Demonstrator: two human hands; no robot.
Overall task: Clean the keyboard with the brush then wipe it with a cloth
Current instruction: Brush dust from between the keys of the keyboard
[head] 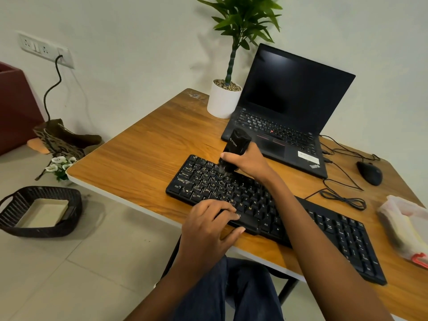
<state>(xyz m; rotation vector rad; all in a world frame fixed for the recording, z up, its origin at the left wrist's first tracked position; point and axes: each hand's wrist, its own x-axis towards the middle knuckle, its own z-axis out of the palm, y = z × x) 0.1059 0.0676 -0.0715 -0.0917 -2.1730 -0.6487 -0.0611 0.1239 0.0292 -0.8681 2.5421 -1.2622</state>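
A black keyboard (333,230) lies diagonally on the wooden desk (143,158), with pale dust on its left keys. My right hand (250,161) grips a black brush (236,144) by its thick handle, bristles down on the upper-left key rows. My left hand (208,225) rests on the keyboard's front edge near the space bar, fingers on the keys and thumb at the edge, holding it steady. A crumpled pale cloth (407,228) with a red tag lies at the desk's right edge.
An open black laptop (291,107) stands behind the keyboard, a white potted plant (223,100) to its left. A black mouse (369,173) and loose cables (342,200) lie to the right. On the floor to the left sit a dark woven basket (41,212) and a bag (62,140).
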